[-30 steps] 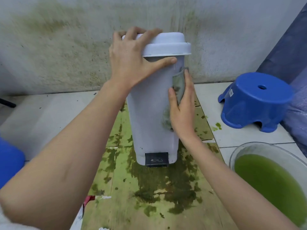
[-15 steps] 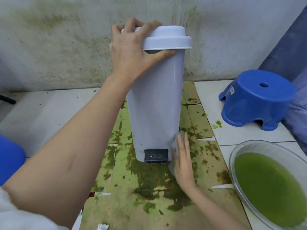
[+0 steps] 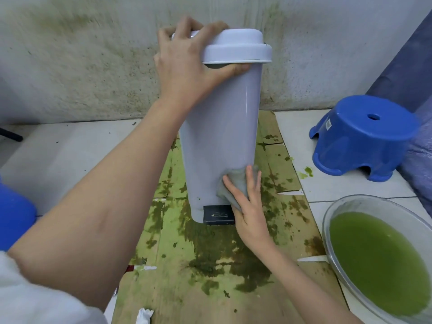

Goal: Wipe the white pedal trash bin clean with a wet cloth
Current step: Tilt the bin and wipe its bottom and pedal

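Observation:
The white pedal trash bin [image 3: 222, 127] stands upright on stained cardboard, its lid [image 3: 236, 49] closed and its black pedal [image 3: 218, 215] facing me. My left hand [image 3: 187, 66] grips the bin's top, fingers over the lid's back edge, thumb under the rim at the front. With straight fingers, my right hand [image 3: 249, 206] presses a wet grey cloth [image 3: 235, 183] flat against the bin's lower right front, just above the pedal. Most of the cloth is hidden under my palm.
A cardboard sheet [image 3: 210, 265] smeared with green-brown stains covers the tiled floor. To the right stands a clear basin [image 3: 332, 216] of green water. At the back right a blue stool [image 3: 364, 136] sits, and another blue object [image 3: 14, 213] shows at the left edge. A stained wall [image 3: 81, 61] rises close behind.
My right hand slid the cloth down the bin's right side from near the top to the base, then slightly back up onto the lower front. My left hand kept its grip.

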Demonstrator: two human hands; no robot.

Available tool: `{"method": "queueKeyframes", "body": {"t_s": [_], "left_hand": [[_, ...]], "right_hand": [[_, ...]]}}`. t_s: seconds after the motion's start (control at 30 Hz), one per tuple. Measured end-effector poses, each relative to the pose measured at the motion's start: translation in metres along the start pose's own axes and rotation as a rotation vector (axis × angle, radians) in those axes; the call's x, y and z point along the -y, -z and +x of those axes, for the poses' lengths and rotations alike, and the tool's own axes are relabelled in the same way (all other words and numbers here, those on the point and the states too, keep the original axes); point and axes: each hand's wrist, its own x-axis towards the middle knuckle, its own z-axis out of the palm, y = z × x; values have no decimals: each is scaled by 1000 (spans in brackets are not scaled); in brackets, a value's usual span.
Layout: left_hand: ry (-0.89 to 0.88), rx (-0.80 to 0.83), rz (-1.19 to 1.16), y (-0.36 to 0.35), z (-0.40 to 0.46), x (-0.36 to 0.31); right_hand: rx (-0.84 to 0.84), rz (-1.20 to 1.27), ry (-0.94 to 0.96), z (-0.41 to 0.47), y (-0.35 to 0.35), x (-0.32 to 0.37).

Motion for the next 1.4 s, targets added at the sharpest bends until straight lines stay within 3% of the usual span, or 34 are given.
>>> {"method": "queueKeyframes", "body": {"t_s": [0.23,0.33,0.47,0.57,0.7,0.83,1.07,1.3,1.4], "left_hand": [[-16,-20,2,1,-5,1],[-36,-23,-9,6,-10,8],[-46,-12,4,6,-11,2],[-47,-8,2,7,-13,5],[-44,5,10,7,-15,4],[-36,15,11,8,-14,2],[-6,-8,-3,7,-15,-3],[3,-9,10,11,-23,-6],[-12,-2,11,13,-28,-3]], "right_hand": [[230,-851,575,17,-6,33],[293,-960,732,32,7,33],[95,-932,546,52,25,39],[62,-875,471,48,18,40],[227,-904,595,30,8,33],[285,-837,553,28,21,34],[340,-362,-59,-31,30,28],[432,-473,-192,-31,-2,54],[362,-390,-174,-41,16,41]]}}
